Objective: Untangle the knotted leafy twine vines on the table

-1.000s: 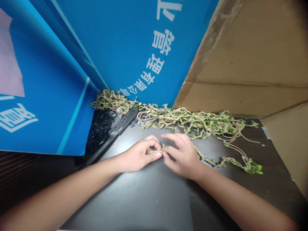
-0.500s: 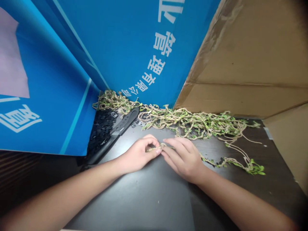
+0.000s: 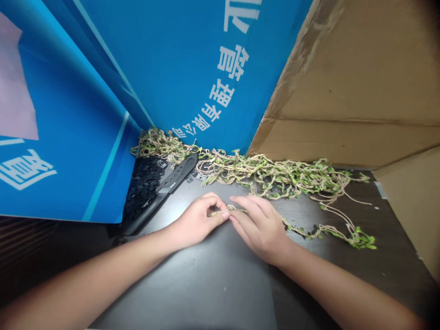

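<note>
Between my two hands runs a leafy twine cord [image 3: 311, 234], beige with small green leaves, trailing right across the table to a leafy end. My left hand [image 3: 199, 219] is closed, pinching the cord between thumb and forefinger. Close against it, my right hand [image 3: 259, 227] is bent over the same cord with its fingertips drawn in around it; the exact grip is partly hidden. Behind the hands lies a long heap of similar leafy cords [image 3: 278, 176], and a smaller bundle [image 3: 160, 144] sits at the back left.
A black-handled tool [image 3: 172, 183] lies slantwise on the left, by a scatter of small black pieces [image 3: 140, 181]. Blue printed panels [image 3: 185, 59] rise at the back and left, a brown cardboard wall [image 3: 360, 87] at the right. The dark table [image 3: 192, 284] spreads below.
The view has shifted very slightly. Both hands stay at the cord, with the right fingers moved only a little.
</note>
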`<state>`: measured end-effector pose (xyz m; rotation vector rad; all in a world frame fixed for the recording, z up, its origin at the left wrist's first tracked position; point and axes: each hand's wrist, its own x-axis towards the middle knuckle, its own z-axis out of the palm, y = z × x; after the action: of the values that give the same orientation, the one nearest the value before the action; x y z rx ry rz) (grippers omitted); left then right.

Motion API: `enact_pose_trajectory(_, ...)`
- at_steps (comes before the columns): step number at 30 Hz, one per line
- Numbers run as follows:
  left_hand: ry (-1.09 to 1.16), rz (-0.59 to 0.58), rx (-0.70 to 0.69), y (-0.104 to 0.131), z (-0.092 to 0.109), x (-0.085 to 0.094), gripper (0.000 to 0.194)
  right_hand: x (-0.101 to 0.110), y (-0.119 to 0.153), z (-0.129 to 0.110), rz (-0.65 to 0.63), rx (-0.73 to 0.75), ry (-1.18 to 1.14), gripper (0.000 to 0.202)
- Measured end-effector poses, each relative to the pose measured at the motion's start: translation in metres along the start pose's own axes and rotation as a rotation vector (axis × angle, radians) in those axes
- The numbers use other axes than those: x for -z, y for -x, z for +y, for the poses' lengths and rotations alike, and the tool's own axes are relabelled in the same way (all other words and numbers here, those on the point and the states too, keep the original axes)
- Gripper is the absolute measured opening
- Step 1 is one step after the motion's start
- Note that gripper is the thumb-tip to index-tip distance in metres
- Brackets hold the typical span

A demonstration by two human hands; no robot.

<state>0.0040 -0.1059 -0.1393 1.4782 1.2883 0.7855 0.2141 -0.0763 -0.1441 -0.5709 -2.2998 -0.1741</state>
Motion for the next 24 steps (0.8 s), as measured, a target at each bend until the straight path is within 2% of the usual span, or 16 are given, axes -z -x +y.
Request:
enact_pose_trajectory(2, -0.022, -0.015, -0.019, 0.000, 0.000, 0.000, 0.024, -0.001, 0.000, 0.000, -0.030, -0.028, -0.018, 0.015)
enact_pose_trajectory(6, -0.188, -0.047, -0.112, 0.004, 0.004, 0.002, 0.011, -0.002, 0.003, -0.003, -0.077, -0.115, -0.062, 0.010)
enact_pose_trajectory(11, -0.422, 0.019, -0.231, 0.010, 0.009, 0.002, 0.006, -0.001, 0.004, -0.008, -0.088, -0.145, -0.102, 0.009)
enact_pose_trajectory(18, -0.570, 0.103, -0.273, 0.010, 0.005, -0.003, 0.009, -0.004, 0.001, -0.010, -0.079, -0.168, -0.119, 0.006)
enact_pose_trajectory(24, -0.684, 0.127, -0.352, 0.009, -0.001, -0.003, 0.011, -0.006, -0.003, -0.005, -0.126, -0.345, -0.402, 0.008)
